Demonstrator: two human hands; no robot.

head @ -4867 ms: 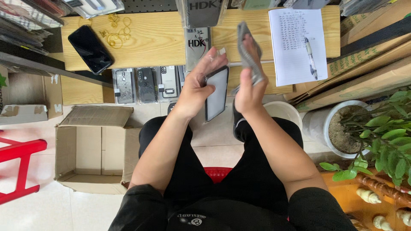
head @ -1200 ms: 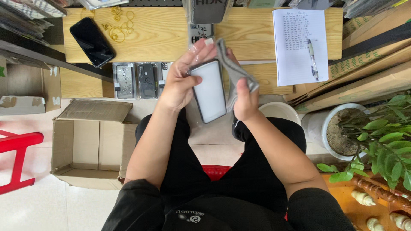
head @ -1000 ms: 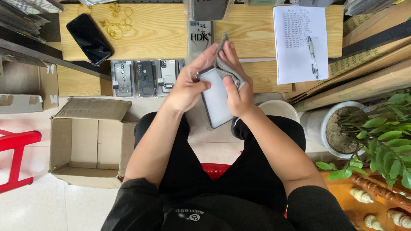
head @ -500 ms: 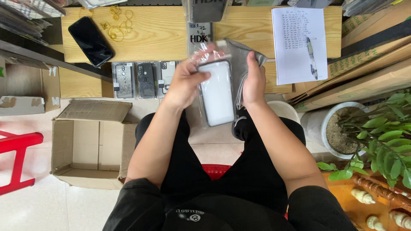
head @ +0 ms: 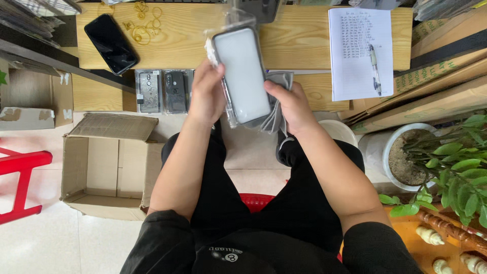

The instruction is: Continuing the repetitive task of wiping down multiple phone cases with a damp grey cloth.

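I hold a phone case with a pale face and dark rim (head: pixel 242 75) upright in front of me, inside a clear plastic sleeve (head: pixel 231 23). My left hand (head: pixel 205 94) grips the case and sleeve along their left edge. My right hand (head: pixel 291 106) supports the lower right corner and also holds a bunch of grey sleeves (head: pixel 278 104) behind it. A wooden table (head: pixel 182 45) lies just beyond my hands.
A black phone (head: pixel 110 43) and yellow rubber bands (head: pixel 142 23) lie on the table's left. A notebook with a pen (head: pixel 361 50) lies at right. Packaged cases (head: pixel 162 91) stand below the table edge. An open cardboard box (head: pixel 104 162) is left, a potted plant (head: pixel 436 162) right.
I brought the case and a sleeve together, slid the case into the clear sleeve and raised it higher over the table.
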